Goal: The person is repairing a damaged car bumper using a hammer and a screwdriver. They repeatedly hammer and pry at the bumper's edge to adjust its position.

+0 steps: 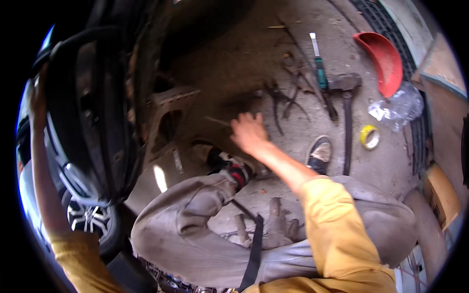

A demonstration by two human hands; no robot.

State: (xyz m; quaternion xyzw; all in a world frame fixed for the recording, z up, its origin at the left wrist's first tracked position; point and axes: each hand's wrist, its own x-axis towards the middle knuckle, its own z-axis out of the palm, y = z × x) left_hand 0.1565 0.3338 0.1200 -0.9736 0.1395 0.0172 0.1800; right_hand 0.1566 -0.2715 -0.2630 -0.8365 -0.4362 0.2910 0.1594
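Observation:
My left hand (38, 95) is raised at the far left, wrapped on the outer edge of a large black car panel (83, 102); its fingertips are lost in the dark. My right hand (249, 133) reaches forward over the concrete floor with its fingers curled. A thin light rod (217, 121) sticks out leftward from those fingers, its other end hidden. Ahead of the hand lie dark pliers (276, 100). Farther right are a screwdriver with a green and black handle (320, 73) and a hammer (347, 90) with a long dark handle.
A curved red piece (388, 61), clear plastic wrap (398, 107) and a roll of yellow tape (370, 136) lie to the right beside a black tyre (420, 122). A cardboard box (442, 195) stands at the right edge. A spoked car wheel (93, 222) shows lower left.

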